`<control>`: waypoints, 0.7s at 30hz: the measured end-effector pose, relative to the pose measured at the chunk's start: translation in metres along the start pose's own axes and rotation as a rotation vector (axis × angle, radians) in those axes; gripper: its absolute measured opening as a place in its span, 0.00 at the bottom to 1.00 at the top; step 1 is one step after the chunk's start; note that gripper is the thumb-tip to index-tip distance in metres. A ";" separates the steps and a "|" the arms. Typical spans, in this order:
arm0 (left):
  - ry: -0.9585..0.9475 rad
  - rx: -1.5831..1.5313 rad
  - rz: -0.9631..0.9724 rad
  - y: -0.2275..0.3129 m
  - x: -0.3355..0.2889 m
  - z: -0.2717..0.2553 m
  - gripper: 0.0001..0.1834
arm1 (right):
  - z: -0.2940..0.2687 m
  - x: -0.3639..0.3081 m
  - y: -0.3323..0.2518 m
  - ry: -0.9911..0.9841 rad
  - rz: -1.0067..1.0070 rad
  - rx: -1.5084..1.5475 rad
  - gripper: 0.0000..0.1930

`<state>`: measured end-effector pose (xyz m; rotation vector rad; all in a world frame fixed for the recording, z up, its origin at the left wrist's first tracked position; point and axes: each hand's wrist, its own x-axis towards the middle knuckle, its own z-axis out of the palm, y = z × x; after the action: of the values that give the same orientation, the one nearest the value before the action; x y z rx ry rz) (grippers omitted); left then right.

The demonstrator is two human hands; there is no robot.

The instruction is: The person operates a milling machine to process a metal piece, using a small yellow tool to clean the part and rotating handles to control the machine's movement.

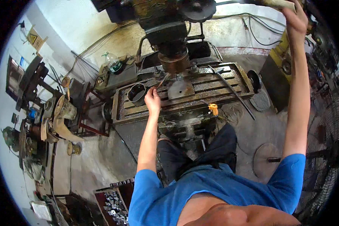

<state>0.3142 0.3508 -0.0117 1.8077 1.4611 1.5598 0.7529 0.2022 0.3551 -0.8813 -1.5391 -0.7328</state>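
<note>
My left hand [152, 101] is closed on a slim brush [162, 80] that slants up toward the machine's spindle [174, 60]. Just left of that hand, a black pot [136, 94] with dark liquid stands on the slotted machine table [126, 113]. Under the spindle lies a greyish, blurred flat piece [180, 90]; its details are hard to make out. High at the right, my raised right hand [297, 20] grips a pale lever handle [278, 3], with its fingers partly hidden at the picture's edge.
A long metal bar [233, 92] rests across the table's right side and juts past its front edge. A yellow air gun [213, 109] hangs in front. A green-tinted bottle [113, 63] stands back left; a box of metal parts [116, 207] sits lower left; a fan [320, 165] is at right.
</note>
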 end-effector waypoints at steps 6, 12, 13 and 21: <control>0.153 0.237 0.004 0.003 0.005 -0.079 0.10 | 0.011 -0.187 -0.085 -0.074 0.424 0.474 0.23; -0.062 0.825 0.194 -0.002 0.028 -0.095 0.09 | 0.078 -0.440 -0.093 -0.534 1.293 0.475 0.17; -0.204 0.909 0.179 -0.003 0.026 -0.099 0.10 | 0.086 -0.453 -0.095 -0.650 1.383 0.446 0.16; -0.214 0.895 0.155 0.018 0.021 -0.133 0.17 | 0.151 -0.519 -0.104 -0.613 1.608 0.370 0.13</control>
<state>0.2037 0.3155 0.0583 2.4938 2.1353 0.7289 0.6162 0.2053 -0.1779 -1.6976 -0.8778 1.0104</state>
